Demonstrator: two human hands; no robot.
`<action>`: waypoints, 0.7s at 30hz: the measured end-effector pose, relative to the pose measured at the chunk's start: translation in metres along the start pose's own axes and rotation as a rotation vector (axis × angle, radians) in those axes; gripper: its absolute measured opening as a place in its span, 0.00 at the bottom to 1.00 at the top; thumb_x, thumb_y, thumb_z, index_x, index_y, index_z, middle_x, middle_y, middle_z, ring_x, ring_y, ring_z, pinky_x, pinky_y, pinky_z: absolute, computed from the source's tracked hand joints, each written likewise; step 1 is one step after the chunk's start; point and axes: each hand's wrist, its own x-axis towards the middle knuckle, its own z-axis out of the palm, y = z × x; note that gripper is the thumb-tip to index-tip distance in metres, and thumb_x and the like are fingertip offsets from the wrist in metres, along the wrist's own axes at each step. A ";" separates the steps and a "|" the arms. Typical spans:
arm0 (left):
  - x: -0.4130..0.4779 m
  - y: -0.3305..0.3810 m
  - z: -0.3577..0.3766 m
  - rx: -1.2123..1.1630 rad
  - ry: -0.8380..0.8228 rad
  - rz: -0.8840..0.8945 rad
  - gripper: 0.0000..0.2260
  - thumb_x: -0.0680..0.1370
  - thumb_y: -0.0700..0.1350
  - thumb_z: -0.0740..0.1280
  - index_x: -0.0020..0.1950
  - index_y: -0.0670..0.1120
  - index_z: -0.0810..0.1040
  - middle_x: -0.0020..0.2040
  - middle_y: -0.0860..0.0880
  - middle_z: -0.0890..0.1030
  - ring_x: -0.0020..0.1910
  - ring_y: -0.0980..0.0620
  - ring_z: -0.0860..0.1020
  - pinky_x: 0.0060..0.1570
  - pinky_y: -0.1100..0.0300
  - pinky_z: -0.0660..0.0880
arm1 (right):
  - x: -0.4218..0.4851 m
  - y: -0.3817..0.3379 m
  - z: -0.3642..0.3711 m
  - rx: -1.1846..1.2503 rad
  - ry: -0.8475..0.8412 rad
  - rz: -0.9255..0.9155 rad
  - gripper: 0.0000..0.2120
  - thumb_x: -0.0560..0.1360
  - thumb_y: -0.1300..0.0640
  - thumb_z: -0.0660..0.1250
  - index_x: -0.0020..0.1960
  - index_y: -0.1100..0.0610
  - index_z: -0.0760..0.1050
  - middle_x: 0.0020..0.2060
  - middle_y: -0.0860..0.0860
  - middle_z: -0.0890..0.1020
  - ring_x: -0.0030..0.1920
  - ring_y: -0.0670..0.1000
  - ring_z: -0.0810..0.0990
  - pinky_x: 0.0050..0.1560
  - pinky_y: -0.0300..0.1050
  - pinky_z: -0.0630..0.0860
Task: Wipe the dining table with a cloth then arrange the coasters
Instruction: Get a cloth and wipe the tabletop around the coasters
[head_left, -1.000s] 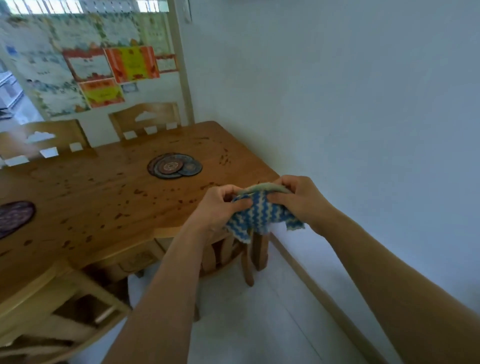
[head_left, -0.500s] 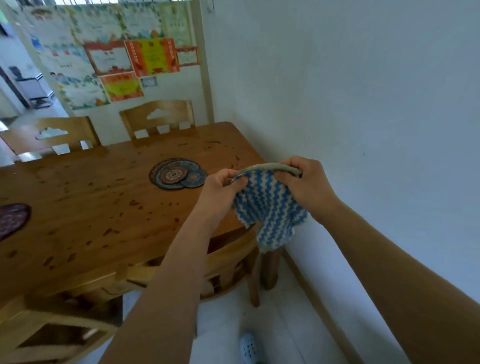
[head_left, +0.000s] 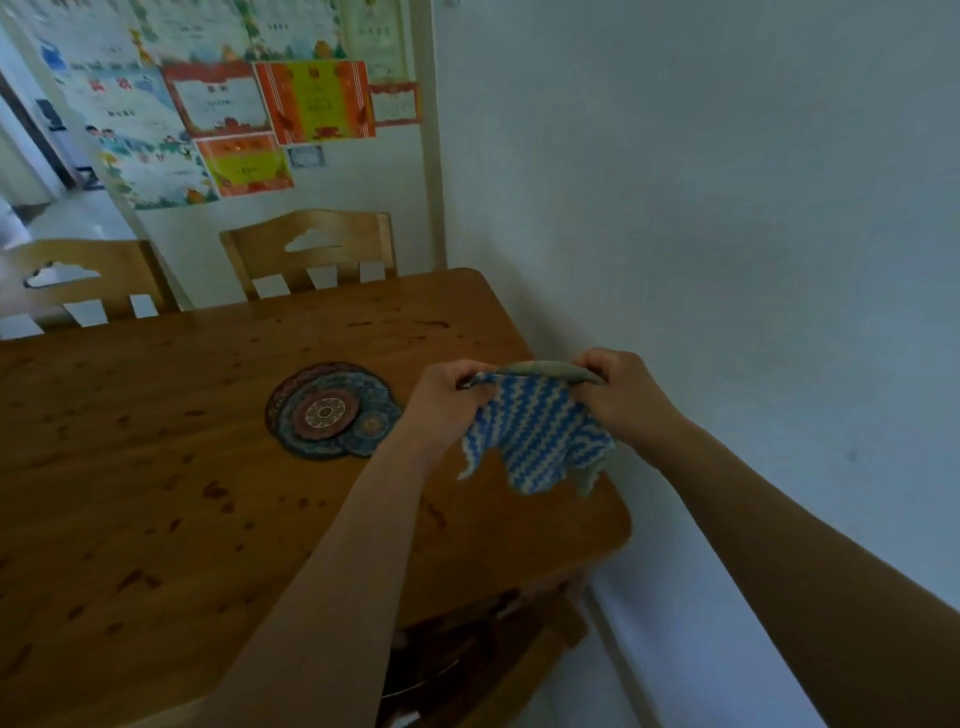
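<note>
A blue-and-white zigzag cloth (head_left: 535, 436) hangs spread between both hands, above the right end of the wooden dining table (head_left: 156, 509). My left hand (head_left: 449, 400) pinches its top left corner. My right hand (head_left: 623, 400) pinches the top right corner. A pile of round patterned coasters (head_left: 332, 410) lies overlapped on the table, just left of my left hand. The tabletop carries many small dark spots.
A white wall runs along the table's right side. Two wooden chairs (head_left: 311, 254) stand at the far edge, and another chair (head_left: 483, 654) is tucked under the near right corner. Colourful posters (head_left: 311, 101) cover the back wall.
I have stepped closer, so the hands and cloth are now over the table's right end. The cloth has been opened out from a bunch into a hanging sheet.
</note>
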 end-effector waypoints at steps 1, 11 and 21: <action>0.013 -0.001 0.001 0.015 0.020 -0.011 0.07 0.81 0.39 0.65 0.54 0.49 0.80 0.50 0.48 0.82 0.53 0.42 0.80 0.53 0.48 0.78 | 0.013 0.005 0.002 0.001 0.008 0.012 0.13 0.75 0.69 0.63 0.38 0.53 0.73 0.35 0.60 0.76 0.36 0.55 0.73 0.36 0.48 0.69; 0.100 -0.018 0.002 0.047 0.078 -0.071 0.06 0.81 0.40 0.64 0.55 0.49 0.78 0.46 0.50 0.80 0.44 0.48 0.75 0.38 0.59 0.72 | 0.115 0.041 0.029 -0.015 0.007 0.023 0.14 0.76 0.67 0.63 0.36 0.51 0.72 0.30 0.50 0.74 0.31 0.47 0.71 0.35 0.44 0.69; 0.161 -0.027 -0.012 0.049 0.337 0.117 0.08 0.80 0.37 0.65 0.51 0.48 0.80 0.47 0.51 0.82 0.46 0.49 0.79 0.43 0.56 0.76 | 0.188 0.045 0.060 0.095 0.095 -0.171 0.09 0.74 0.65 0.63 0.42 0.52 0.75 0.33 0.43 0.76 0.35 0.42 0.74 0.35 0.40 0.70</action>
